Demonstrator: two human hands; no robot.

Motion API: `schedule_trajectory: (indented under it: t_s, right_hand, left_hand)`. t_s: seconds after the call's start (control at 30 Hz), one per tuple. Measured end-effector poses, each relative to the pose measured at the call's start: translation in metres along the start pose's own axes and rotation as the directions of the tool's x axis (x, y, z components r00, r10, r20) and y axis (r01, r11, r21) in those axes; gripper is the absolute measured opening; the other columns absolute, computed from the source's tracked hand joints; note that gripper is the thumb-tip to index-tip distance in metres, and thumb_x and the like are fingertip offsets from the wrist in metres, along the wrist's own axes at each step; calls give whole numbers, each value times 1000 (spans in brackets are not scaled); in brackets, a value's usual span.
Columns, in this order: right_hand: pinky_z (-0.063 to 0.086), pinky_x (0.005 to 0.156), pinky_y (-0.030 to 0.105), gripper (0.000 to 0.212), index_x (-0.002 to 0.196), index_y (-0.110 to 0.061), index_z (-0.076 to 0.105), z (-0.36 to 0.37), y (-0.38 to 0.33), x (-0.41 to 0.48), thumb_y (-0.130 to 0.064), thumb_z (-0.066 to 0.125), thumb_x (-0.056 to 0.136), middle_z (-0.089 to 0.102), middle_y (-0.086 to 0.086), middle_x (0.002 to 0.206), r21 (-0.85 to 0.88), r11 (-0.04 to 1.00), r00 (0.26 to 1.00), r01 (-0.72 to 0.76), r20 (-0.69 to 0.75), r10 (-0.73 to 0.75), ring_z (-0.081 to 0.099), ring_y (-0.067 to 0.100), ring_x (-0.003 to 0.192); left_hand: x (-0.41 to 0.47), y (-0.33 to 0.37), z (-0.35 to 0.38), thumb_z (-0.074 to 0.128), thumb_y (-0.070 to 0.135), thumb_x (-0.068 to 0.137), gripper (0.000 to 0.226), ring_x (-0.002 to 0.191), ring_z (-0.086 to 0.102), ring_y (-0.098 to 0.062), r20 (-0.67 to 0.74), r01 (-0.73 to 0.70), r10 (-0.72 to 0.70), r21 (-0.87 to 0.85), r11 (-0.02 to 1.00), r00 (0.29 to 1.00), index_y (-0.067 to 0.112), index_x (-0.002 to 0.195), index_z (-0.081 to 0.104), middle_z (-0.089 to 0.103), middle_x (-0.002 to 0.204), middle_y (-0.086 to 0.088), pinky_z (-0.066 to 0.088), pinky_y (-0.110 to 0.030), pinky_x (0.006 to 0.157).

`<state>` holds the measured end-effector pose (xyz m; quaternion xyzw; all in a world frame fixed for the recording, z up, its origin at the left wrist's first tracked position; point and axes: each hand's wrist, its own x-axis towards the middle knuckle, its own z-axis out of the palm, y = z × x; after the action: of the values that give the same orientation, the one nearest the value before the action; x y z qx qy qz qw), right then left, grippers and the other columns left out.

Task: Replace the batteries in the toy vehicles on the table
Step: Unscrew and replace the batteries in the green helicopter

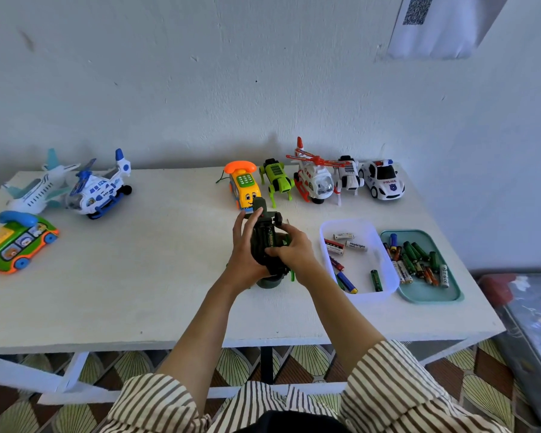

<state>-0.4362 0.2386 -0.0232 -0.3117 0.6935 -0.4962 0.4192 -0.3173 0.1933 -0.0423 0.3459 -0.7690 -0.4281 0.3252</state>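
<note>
Mid-swap: left hand cradled the upturned green toy vehicle, right hand pinched it beside its exposed battery (cover off); next, probably the white tub at three o'clock.

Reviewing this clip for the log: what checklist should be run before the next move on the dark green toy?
1. Left hand grips dark green toy vehicle: ok.
2. Right hand holds it at the battery compartment: ok.
3. Compartment open, battery showing: ok.
4. Battery polarity: cannot tell.
5. White tray and teal tray stocked: ok.
6. Which tray is the fresh one: cannot tell.
</note>
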Motion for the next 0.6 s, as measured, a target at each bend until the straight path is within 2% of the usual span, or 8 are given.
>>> schedule_trajectory:
  t_s: [0.13, 0.23, 0.33, 0.4, 0.47, 0.5, 0.53, 0.6]
  right_hand:
    - [53, 88, 36, 67, 137, -23, 41, -6, 1, -2, -9, 71, 79, 61, 5, 118, -122, 988, 992, 91, 93, -80, 59, 20, 106]
    - [51, 73, 23, 50, 131, -21, 48, -21, -5, -2, -22, 68, 85, 58, 0, 113, -137, 984, 988, 117, 117, -101, 59, 17, 99]
    - [55, 75, 29, 16, 105, -14, 64, -47, -12, 1, -11, 60, 90, 67, 5, 92, -163, 971, 983, 177, -16, -182, 66, 20, 81]
    - [55, 60, 25, 15, 89, -8, 65, -68, -15, 3, 2, 54, 89, 65, 8, 74, -166, 977, 978, 132, -138, -156, 64, 18, 62]
    - [54, 50, 21, 14, 84, -1, 65, -91, -13, 3, 5, 53, 88, 62, 8, 63, -256, 967, 973, -2, -224, -57, 60, 11, 46]
    - [55, 50, 23, 11, 81, 2, 66, -101, -10, 2, 4, 55, 85, 60, 7, 54, -366, 926, 970, -87, -241, -5, 57, 9, 40]
    - [55, 51, 25, 9, 74, 1, 64, -108, -6, 2, 2, 58, 80, 56, 2, 42, -517, 838, 970, -171, -239, 51, 53, 10, 36]
    - [44, 42, 19, 19, 55, -8, 50, -109, 2, -7, -2, 62, 68, 38, -5, 24, -765, 578, 958, -284, -208, 195, 42, 13, 34]
  left_hand:
    - [0, 0, 0, 88, 3, 60, 110, 141, 29, -23, 1, 1, -1, -6, 1000, 1000, 51, 134, 22, -1, 157, 0, 42, -47, 106]
    - [1, -1, 0, 88, 7, 60, 111, 143, 22, -23, 21, -4, 3, 10, 1000, 1000, 51, 135, 21, -4, 157, 0, 40, -49, 107]
    - [1, -6, -1, 90, 11, 57, 114, 142, 24, -25, 32, -16, 16, 12, 1000, 999, 53, 137, 20, -4, 156, 4, 39, -49, 108]
    - [1, -8, -1, 91, 12, 56, 113, 141, 24, -18, 26, -21, 21, 4, 1000, 999, 51, 137, 23, -3, 156, 4, 38, -49, 109]
    - [1, -9, 0, 91, 10, 57, 110, 139, 19, -10, 20, -20, 19, 5, 1000, 1000, 47, 136, 26, -3, 156, 1, 36, -47, 111]
    - [1, -9, 0, 91, 11, 57, 110, 140, 19, -11, 21, -21, 20, 5, 1000, 1000, 47, 136, 25, -3, 156, 1, 36, -47, 111]
    - [1, -9, 0, 91, 12, 57, 111, 142, 19, -15, 23, -21, 21, 5, 1000, 1000, 49, 137, 24, -3, 156, 2, 36, -47, 111]
    - [2, -9, 0, 91, 14, 58, 113, 143, 20, -19, 33, -22, 22, 3, 1000, 999, 53, 137, 21, -3, 156, 6, 36, -45, 111]
